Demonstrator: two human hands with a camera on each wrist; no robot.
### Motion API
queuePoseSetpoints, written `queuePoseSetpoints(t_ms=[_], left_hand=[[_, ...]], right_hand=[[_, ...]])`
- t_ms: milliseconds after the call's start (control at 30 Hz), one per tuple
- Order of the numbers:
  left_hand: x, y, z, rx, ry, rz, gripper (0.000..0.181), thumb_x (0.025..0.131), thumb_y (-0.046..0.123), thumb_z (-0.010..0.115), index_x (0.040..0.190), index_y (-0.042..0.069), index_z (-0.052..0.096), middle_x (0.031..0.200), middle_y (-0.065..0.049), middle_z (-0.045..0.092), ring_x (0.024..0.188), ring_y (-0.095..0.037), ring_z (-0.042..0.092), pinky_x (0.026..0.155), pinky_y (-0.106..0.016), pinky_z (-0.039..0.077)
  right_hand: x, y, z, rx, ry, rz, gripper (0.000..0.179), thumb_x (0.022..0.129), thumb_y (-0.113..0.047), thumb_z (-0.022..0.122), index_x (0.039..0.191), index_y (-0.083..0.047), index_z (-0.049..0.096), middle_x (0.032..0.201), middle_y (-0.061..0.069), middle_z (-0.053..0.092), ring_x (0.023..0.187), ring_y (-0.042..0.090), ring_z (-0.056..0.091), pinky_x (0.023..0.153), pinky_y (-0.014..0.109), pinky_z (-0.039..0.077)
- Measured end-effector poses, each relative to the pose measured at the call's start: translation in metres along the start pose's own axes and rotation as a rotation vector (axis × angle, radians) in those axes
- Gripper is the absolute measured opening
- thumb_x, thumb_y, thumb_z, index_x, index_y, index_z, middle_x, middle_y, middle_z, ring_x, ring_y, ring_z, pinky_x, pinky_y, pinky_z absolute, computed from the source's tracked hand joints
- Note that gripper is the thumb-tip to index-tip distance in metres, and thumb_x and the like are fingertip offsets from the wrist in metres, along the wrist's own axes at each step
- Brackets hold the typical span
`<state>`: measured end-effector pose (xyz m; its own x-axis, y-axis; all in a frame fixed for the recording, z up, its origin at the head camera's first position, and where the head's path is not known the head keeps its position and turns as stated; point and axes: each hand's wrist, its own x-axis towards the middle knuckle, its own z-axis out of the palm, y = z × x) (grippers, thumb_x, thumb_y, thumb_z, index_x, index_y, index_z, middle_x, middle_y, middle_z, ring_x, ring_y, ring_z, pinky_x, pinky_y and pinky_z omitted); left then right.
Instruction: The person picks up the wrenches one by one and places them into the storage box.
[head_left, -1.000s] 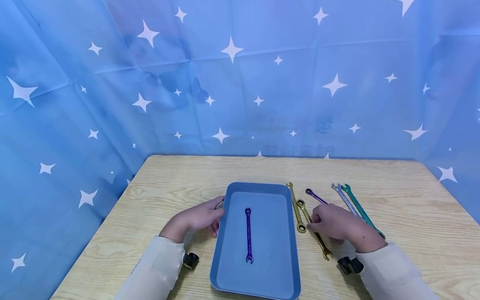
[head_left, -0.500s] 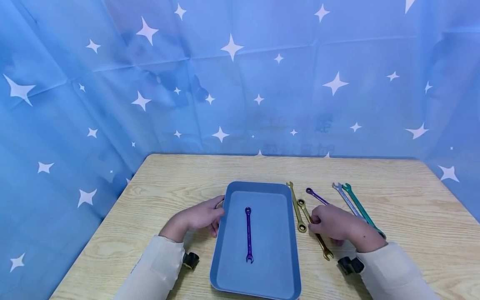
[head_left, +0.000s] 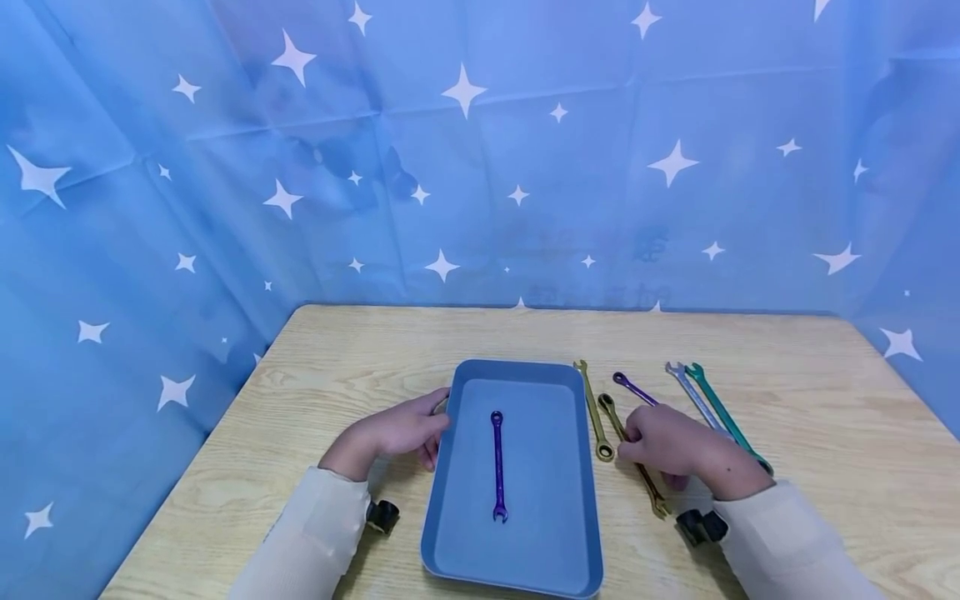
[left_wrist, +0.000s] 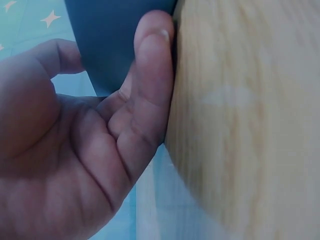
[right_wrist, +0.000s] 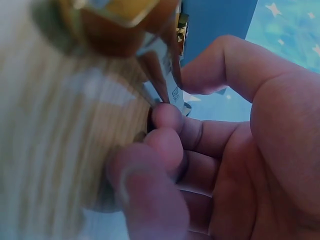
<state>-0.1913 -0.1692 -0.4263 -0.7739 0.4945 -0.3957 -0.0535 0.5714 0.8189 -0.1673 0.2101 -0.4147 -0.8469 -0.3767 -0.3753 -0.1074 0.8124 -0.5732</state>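
Note:
My left hand (head_left: 397,429) grips the left side of a blue tray (head_left: 540,537). In the left wrist view its thumb (left_wrist: 67,56) lies at the rim, and a finger (left_wrist: 155,60) bends along the outer wall near the tabletop. A purple combination wrench (head_left: 498,467) lies lengthwise inside the tray. To the right, my right hand (head_left: 667,442) pinches a gold combination wrench (head_left: 651,483) near its middle. Thumb and fingertips meet round the shaft (right_wrist: 161,70) in the right wrist view, its near end blurred. The hand hides part of the shaft in the head view.
Another gold wrench (head_left: 596,417) lies between tray and right hand. A second purple wrench (head_left: 633,388) is partly hidden behind that hand. Farther right lie a silver wrench (head_left: 697,398) and a green wrench (head_left: 723,412) on the wooden table (head_left: 360,350). A starry blue curtain (head_left: 480,183) hangs behind.
The pinched gold wrench has shifted slightly to the right, and its open end now looks blurred. My left hand keeps its hold on the tray. The head view has tilted a little.

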Motion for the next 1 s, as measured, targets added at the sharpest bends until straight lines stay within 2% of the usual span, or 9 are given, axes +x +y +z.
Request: queuePoseSetpoints(t_ms=[167,367,567,800,1000], left_hand=[[-0.0012,0.0008,-0.0006,-0.006,0.007,-0.024,0.07,0.101,0.02,0.039,0.162,0.013,0.006,0.071,-0.014,0.063,0.062,-0.025,0.066,0.066,-0.036,0.062],[-0.0018,0.0029,-0.0019,0.008,-0.002,-0.002,0.067,0.101,0.02,0.038,0.162,0.017,0.012,0.073,-0.015,0.062,0.064,-0.025,0.066,0.066,-0.037,0.061],[-0.0011,0.0036,-0.0002,0.006,-0.001,-0.01,0.069,0.101,0.02,0.038,0.162,0.016,0.008,0.073,-0.014,0.062,0.065,-0.026,0.066,0.067,-0.036,0.061],[-0.0017,0.0043,-0.0009,0.032,-0.017,0.016,0.064,0.101,0.02,0.037,0.161,0.018,0.015,0.075,-0.015,0.062,0.065,-0.026,0.065,0.067,-0.037,0.061],[-0.0032,0.0036,-0.0022,0.04,-0.018,0.02,0.062,0.1,0.019,0.036,0.16,0.018,0.02,0.075,-0.014,0.062,0.064,-0.026,0.065,0.067,-0.036,0.061]], right_hand=[[0.0006,-0.0006,0.0009,-0.001,0.002,0.011,0.043,0.095,-0.017,0.061,0.06,-0.016,0.037,0.047,-0.003,0.037,0.034,0.01,0.045,0.042,0.031,0.048],[0.0002,-0.0018,-0.001,-0.011,-0.004,0.028,0.039,0.096,-0.018,0.061,0.062,-0.015,0.042,0.047,-0.002,0.041,0.035,0.012,0.049,0.043,0.033,0.051],[-0.0028,-0.0023,-0.0019,-0.034,0.0,0.039,0.035,0.096,-0.018,0.061,0.064,-0.013,0.047,0.047,-0.001,0.042,0.036,0.015,0.052,0.042,0.032,0.052],[-0.0018,0.0003,-0.0015,-0.04,0.007,0.043,0.036,0.096,-0.017,0.059,0.062,-0.013,0.045,0.047,0.0,0.043,0.037,0.016,0.054,0.044,0.032,0.052],[-0.0006,0.0003,-0.001,-0.037,0.003,0.032,0.033,0.099,-0.015,0.056,0.066,-0.01,0.05,0.051,0.003,0.047,0.039,0.017,0.054,0.047,0.032,0.052]])
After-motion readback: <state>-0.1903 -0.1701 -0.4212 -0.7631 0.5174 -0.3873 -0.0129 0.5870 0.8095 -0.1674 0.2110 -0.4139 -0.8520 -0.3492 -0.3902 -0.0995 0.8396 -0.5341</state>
